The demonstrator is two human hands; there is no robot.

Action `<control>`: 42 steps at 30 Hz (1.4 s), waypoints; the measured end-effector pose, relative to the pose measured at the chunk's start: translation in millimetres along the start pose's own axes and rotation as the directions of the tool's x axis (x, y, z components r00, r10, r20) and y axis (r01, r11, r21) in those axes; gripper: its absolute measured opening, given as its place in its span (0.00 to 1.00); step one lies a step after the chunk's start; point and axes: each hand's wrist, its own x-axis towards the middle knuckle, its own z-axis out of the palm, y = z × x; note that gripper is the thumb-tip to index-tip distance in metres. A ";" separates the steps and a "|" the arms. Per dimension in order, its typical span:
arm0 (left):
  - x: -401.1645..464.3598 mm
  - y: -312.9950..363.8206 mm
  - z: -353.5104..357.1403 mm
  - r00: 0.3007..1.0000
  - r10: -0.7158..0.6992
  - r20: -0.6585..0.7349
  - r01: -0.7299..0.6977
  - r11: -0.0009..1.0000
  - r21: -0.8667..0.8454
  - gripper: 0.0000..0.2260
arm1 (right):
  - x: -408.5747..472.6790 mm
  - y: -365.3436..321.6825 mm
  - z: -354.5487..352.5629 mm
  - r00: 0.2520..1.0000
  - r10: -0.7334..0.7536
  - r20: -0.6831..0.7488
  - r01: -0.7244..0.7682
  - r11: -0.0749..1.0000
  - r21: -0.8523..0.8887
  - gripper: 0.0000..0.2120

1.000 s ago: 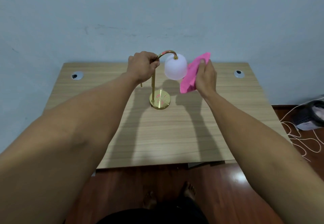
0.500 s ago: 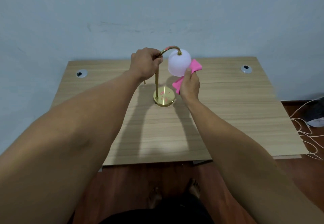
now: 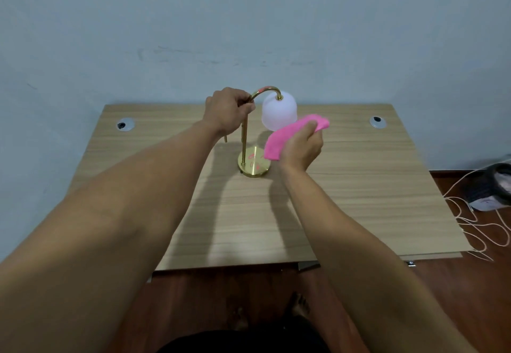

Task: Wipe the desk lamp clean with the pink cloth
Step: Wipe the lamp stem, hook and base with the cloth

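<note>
**Lamp steadied at the neck, cloth at the shade's lower rim**

The landmark is the gold desk lamp with a round brass base and frosted white bell shade (image 3: 278, 112), standing upright near the middle of the pale wood-grain worktop (image 3: 359, 200), toward the far edge by the blue-grey wall (image 3: 249, 20). Well left of the lamp, a round silver cable grommet (image 3: 125, 125) sits near the worktop's far-left corner, with bare wood between them. The left hand (image 3: 226, 112) reaches in from the left with its forearm stretched out, fingers wrapped tight around the lamp's curved stem just below the arch. Just right of the stem, the right hand (image 3: 302, 149) is closed on a folded bright pink cloth (image 3: 290, 134), whose upper fold touches the shade's lower rim above the base. Well right of the lamp lies a second grommet (image 3: 377, 122), again with open wood between. Beyond the worktop's right edge, white cords (image 3: 475, 222) loop over the dark wooden floor (image 3: 470, 283).
</note>
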 end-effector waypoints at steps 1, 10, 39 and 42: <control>0.9 -0.5 -1.2 1.000 -0.010 0.015 0.010 1.000 -0.026 0.07 | 4.3 -11.1 0.9 0.998 -0.070 -0.005 0.070 0.998 -0.004 0.20; 18.5 -6.0 -16.0 0.976 -0.110 0.188 0.162 0.944 -0.289 0.07 | 16.7 -43.0 32.7 0.577 -0.412 0.705 0.689 0.709 -0.149 0.21; 23.1 -16.1 -7.7 0.978 -0.057 0.202 0.136 0.906 -0.401 0.08 | 18.4 -11.7 32.6 0.499 -0.422 0.757 0.773 0.611 -0.169 0.22; 22.6 -15.8 -8.1 0.977 -0.067 0.202 0.145 0.905 -0.400 0.08 | 16.9 -22.3 38.7 0.700 -0.379 0.605 0.600 0.771 -0.212 0.19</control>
